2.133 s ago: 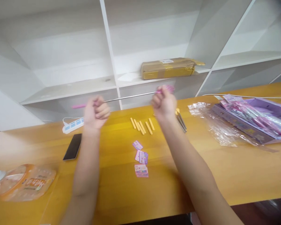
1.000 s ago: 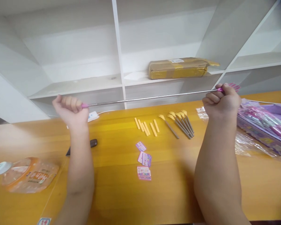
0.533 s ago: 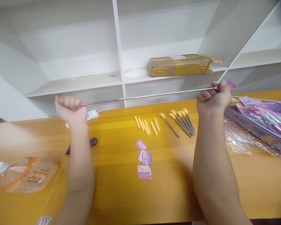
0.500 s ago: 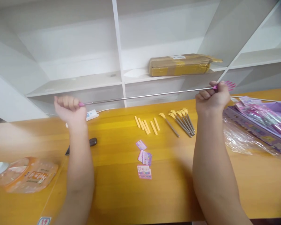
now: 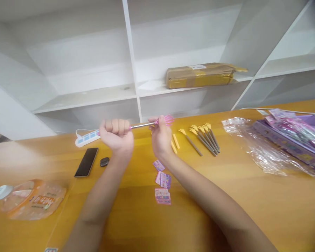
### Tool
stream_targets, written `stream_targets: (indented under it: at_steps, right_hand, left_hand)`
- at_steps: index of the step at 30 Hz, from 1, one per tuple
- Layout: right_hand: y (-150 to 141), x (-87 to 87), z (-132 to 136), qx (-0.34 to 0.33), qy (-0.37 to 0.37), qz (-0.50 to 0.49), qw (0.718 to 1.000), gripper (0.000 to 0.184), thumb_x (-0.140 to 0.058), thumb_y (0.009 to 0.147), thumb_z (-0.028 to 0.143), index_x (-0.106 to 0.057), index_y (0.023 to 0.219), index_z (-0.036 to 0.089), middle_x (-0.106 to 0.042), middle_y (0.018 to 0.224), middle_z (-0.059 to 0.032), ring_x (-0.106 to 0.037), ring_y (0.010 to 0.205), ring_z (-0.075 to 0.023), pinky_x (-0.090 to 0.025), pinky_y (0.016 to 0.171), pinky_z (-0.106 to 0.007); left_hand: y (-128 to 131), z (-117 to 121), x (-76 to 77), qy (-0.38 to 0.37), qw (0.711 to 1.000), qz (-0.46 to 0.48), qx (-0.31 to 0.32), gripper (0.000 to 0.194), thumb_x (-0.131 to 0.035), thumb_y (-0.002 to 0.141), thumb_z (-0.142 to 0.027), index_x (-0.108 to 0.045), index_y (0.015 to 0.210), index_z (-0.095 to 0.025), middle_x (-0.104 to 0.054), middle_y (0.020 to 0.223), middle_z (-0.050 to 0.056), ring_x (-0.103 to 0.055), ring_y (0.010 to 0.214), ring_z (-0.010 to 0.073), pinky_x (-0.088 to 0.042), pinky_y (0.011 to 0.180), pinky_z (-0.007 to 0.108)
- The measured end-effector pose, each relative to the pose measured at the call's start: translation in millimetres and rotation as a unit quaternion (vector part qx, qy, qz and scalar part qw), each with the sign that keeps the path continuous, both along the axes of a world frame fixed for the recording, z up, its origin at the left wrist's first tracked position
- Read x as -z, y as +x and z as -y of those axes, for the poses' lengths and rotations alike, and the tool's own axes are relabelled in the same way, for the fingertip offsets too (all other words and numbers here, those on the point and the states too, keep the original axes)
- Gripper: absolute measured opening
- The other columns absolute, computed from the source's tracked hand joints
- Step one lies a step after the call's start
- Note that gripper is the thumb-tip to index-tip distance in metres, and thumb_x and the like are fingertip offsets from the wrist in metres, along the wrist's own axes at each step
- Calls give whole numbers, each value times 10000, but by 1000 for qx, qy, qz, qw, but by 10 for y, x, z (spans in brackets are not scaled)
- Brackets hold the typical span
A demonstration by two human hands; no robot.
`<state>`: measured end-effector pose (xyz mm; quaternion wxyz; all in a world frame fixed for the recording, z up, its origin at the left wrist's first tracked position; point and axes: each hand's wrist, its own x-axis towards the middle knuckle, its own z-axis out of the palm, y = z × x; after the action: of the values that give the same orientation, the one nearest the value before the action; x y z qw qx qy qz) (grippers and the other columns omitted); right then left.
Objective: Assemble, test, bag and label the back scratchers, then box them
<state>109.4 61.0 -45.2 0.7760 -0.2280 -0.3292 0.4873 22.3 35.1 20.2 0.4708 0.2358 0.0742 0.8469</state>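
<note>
In the head view, here's the change: the slim back-scratcher with pink handle, silvery metal shaft and pink claw-shaped head [image 5: 145, 124], which stretched wide between the arms half a second ago, now shows just a short length of metal, and the hands have come close together. That looks like the telescopic shaft slid in on itself, so the full-reach pull appears over and the tool is compact again. The left hand [image 5: 117, 133] is clamped in a fist around the pink handle; the right hand [image 5: 160, 137] is closed on the neck, thumb and fingers pinching just below the claw, which fans out beyond them. The tool is up in the air, above the far part of the brown wooden desk [image 5: 136, 210], nearly level. Under the right hand, small yellow sticks [image 5: 176, 141] are partly covered; just beside them lie grey-shafted tools with yellow claw-shaped heads [image 5: 204, 142], and nearer the body, pink and purple printed cards [image 5: 163, 180]. With the left arm drawn inward, the black flat phone [image 5: 86, 162] is back in full view, beside a small black rounded object [image 5: 104, 161]. Over right, crumpled clear plastic wrapping [image 5: 265, 157] lies against the purple patterned box [image 5: 286, 141].
</note>
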Motion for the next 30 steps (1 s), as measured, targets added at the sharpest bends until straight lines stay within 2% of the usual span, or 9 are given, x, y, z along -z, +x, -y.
stream_targets:
  at_steps: [5, 10, 13, 22, 30]
  right_hand:
    - [12, -67, 166, -15, 12, 7, 1000, 521, -608, 985, 688, -707, 776, 221, -646, 786, -25, -559, 743, -145, -464, 714, -284]
    - [135, -203, 195, -113, 55, 69, 990, 563, -616, 962, 736, -747, 792, 216, -551, 699, -5, -495, 646, -128, -411, 619, -280]
    - [167, -228, 201, -150, 82, 80, 982, 615, -586, 960, 784, -772, 818, 216, -525, 668, 2, -487, 618, -121, -400, 593, -276]
    - [168, -191, 183, -142, 66, 107, 982, 760, -387, 987, 869, -735, 771, 228, -534, 638, -13, -470, 599, -143, -406, 597, -302]
    - [222, -191, 124, -135, 58, 130, 981, 752, -415, 989, 845, -744, 746, 214, -500, 614, -6, -446, 574, -128, -372, 579, -292]
  left_hand:
    - [139, 83, 16, 16, 999, -39, 34, 563, -312, 1107, -243, -92, 589, -218, -56, 486, -63, -112, 399, 105, -226, 454, 289]
    - [7, 120, -141, 8, 998, -51, 22, 582, -302, 1136, -278, -98, 594, -213, -82, 476, -61, -103, 391, 104, -235, 444, 282]
    - [-46, 143, -196, -2, 998, -57, 13, 600, -307, 1148, -302, -97, 593, -213, -93, 470, -61, -98, 390, 104, -237, 435, 279]
    - [64, 134, -97, -3, 996, -74, 57, 588, -302, 1135, -294, -107, 586, -212, -97, 466, -59, -142, 380, 103, -255, 445, 275]
    - [51, 111, -94, 12, 995, -44, 90, 555, -303, 1109, -244, -110, 589, -215, -103, 467, -57, -149, 382, 103, -255, 458, 284]
